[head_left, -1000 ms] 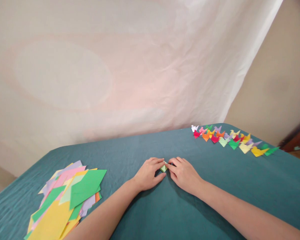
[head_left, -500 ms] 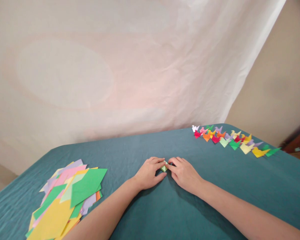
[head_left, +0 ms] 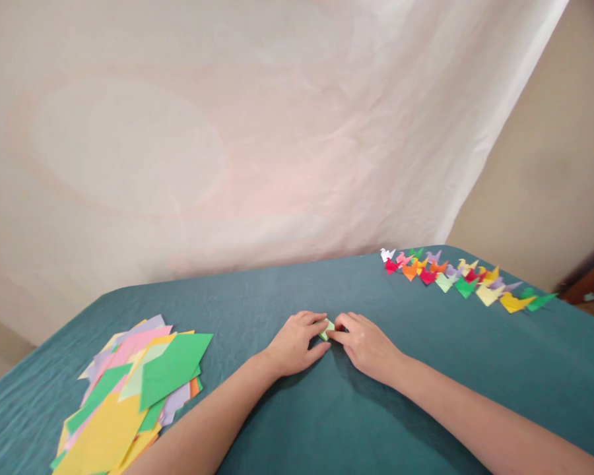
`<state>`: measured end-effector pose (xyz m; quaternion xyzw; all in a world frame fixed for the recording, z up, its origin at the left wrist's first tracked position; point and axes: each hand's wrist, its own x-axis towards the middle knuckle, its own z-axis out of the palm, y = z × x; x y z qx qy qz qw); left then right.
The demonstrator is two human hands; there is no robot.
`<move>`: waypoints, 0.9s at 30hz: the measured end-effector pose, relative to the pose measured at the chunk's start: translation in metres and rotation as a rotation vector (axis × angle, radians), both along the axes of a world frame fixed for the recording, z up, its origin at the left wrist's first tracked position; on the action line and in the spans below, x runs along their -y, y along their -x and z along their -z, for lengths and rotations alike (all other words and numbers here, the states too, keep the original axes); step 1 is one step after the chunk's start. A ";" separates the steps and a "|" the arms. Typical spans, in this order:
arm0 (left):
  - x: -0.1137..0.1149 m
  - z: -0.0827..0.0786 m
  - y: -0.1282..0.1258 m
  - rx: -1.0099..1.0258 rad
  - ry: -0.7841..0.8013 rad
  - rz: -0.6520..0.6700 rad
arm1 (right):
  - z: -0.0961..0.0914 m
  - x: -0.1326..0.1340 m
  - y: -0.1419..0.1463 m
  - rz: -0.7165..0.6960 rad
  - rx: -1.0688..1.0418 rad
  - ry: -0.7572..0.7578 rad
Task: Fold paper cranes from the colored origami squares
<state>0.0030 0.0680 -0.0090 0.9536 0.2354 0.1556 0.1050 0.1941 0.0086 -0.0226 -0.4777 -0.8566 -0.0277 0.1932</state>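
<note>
A small folded piece of pale green paper (head_left: 326, 330) lies on the tablecloth between my two hands, at the middle of the head view. My left hand (head_left: 299, 343) rests on its left side, with the fingers bent over the paper's edge and the thumb on the near side. From the right, my right hand (head_left: 365, 344) holds the paper's right edge between curled fingers and thumb. The fingers of both hands cover part of the paper, so its full shape is hidden.
A loose pile of coloured paper sheets (head_left: 177, 366) lies at the left of the table (head_left: 257, 293). Several small folded paper birds (head_left: 445, 282) stand in rows at the back right. A pale curtain (head_left: 277, 145) hangs behind the table.
My right hand's fingers have shifted slightly down along the paper's right edge, and the paper's visible part looks narrower. My left hand stays nearly still.
</note>
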 end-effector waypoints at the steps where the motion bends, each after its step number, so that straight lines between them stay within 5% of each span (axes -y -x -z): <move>1: 0.000 0.000 0.000 -0.003 -0.001 0.000 | 0.000 0.000 0.000 -0.011 -0.004 -0.001; 16: 0.001 -0.004 0.000 -0.024 -0.002 0.002 | 0.001 -0.001 0.000 -0.077 -0.052 0.013; 27: 0.002 -0.004 0.001 -0.066 -0.046 0.021 | 0.007 -0.007 -0.002 0.037 -0.088 0.004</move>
